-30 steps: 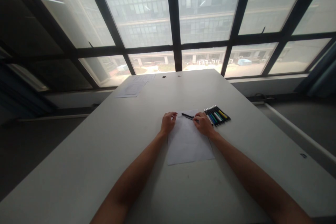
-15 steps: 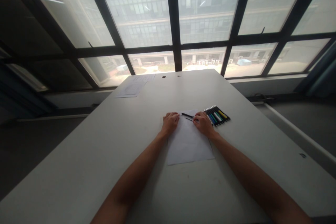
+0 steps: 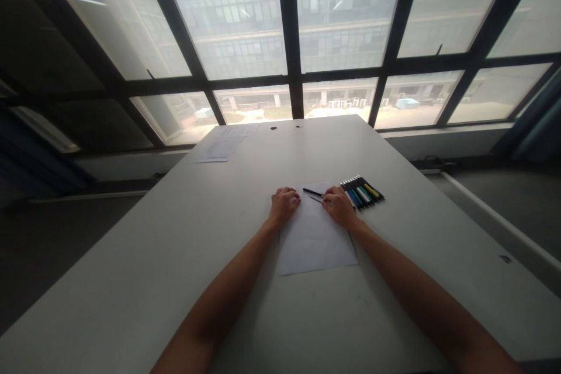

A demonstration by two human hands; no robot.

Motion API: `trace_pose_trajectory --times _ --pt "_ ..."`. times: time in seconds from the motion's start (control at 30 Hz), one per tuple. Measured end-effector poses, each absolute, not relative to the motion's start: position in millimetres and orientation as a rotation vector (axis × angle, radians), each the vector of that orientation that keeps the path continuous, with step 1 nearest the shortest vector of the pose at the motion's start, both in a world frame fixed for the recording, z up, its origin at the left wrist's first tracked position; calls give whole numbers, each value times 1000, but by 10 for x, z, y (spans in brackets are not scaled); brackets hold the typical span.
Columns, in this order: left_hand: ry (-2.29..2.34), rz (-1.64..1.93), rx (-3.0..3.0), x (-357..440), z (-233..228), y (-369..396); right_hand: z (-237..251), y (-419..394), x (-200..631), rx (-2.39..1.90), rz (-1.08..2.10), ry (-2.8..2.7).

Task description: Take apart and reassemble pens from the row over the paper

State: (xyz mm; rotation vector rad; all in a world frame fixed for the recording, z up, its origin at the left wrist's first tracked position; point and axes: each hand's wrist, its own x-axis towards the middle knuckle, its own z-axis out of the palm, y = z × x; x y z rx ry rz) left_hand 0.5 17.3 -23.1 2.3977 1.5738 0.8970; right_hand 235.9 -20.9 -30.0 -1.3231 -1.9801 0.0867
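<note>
Plainly, we had both hands at the far end of a white sheet of paper (image 3: 318, 245), which lay flat between them and stretched back toward us. Our left hand (image 3: 284, 204) rested at its left edge, fingers bent and drawn close together; we could not tell whether they pinched anything. Our right hand (image 3: 338, 207) lay over the right side, fingers curled inward, with the thumb near the fingertips.

A black pen (image 3: 312, 191) reached from those right fingertips toward the left hand, its far end just short of it. We could not tell whether the right fingers gripped it or only touched it. Just on our side of it ran a thin dark line (image 3: 315, 199), too small for us to name as a second pen or a shadow.

Just right of the right hand we had a row of pens (image 3: 363, 193), side by side, some with green, blue and yellow on them. Well beyond the left hand, printed papers (image 3: 219, 146) lay on the white table (image 3: 193, 257).
</note>
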Motion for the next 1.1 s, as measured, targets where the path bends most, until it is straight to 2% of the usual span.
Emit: trace_pose_trajectory --times 0.2,0.33,0.63,1.1 --pt "1556 919 2383 4 -216 186 -281 -215 2336 -1303 78 -1991" --pt "1499 1086 2328 -3 -198 190 -226 -229 2321 -1314 58 -1895" --pt "1331 1305 2205 -5 -86 121 -249 -214 2319 -1186 240 -1800" --pt "1235 1300 2246 14 -92 108 -217 -233 2309 -1070 270 -1839"
